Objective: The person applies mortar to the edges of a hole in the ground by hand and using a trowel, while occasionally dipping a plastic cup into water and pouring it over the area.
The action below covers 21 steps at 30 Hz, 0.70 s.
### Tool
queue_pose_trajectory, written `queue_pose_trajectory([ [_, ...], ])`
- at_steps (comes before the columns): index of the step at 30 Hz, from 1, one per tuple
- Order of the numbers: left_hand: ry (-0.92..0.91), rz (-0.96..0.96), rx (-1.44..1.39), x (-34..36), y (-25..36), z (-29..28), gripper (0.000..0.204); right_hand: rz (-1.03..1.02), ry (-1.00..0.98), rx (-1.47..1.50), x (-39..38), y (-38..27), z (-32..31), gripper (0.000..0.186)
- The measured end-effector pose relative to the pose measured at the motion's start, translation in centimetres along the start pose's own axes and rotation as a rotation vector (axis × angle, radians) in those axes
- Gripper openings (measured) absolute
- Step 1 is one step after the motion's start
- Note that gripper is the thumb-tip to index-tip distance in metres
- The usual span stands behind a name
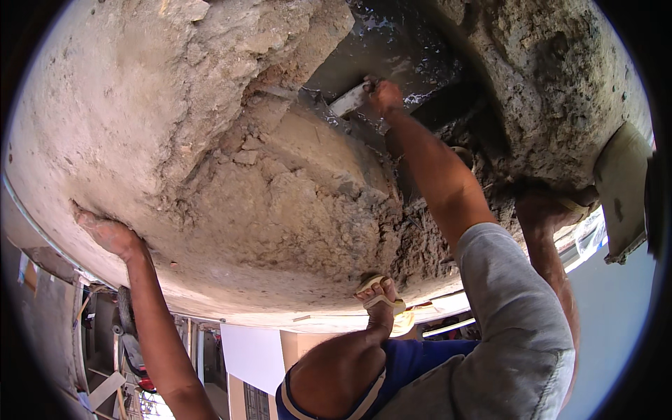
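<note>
My right hand [385, 96] reaches down into a pit and is closed on a trowel [348, 101] with a flat, pale grey blade. The trowel lies close over wet grey mortar [371, 52], which glistens across the pit's bottom. Its handle is mostly hidden in my fist. Out to the left, my left hand [108, 232] is pressed flat on the dusty concrete floor [84, 154], fingers stretched and holding nothing. Between my arms runs the pit's crumbly earth edge [294, 203].
Rough broken concrete [238, 56] overhangs the pit at the left, and another thick rim [560, 91] stands at the right. My sandalled foot [378, 288] is by the near edge; the other foot [549, 210] is at the right. A grey, mortar-stained panel [623, 189] stands beyond it.
</note>
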<state>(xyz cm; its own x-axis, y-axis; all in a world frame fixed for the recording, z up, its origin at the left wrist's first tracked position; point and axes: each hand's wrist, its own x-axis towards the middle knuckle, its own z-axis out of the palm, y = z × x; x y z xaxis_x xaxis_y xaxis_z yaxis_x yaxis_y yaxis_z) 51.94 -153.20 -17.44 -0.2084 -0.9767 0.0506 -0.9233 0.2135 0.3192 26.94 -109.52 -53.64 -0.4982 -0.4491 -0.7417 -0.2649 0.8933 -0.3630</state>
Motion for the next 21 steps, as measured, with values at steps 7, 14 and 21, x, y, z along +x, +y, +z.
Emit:
queue_pose_trajectory([
  [7,0.000,-0.004,0.148,0.6,-2.0,-0.8,0.051,-0.492,-0.138,0.957,3.7,9.2,-6.1,0.032],
  [14,0.005,-0.047,0.090,0.0,0.3,-0.2,0.059,-0.666,-0.445,1.307,3.1,6.6,2.2,0.053],
  [21,0.039,0.138,0.215,1.3,-4.6,-1.9,0.062,-0.220,-0.486,0.509,1.6,-1.8,8.9,0.044],
])
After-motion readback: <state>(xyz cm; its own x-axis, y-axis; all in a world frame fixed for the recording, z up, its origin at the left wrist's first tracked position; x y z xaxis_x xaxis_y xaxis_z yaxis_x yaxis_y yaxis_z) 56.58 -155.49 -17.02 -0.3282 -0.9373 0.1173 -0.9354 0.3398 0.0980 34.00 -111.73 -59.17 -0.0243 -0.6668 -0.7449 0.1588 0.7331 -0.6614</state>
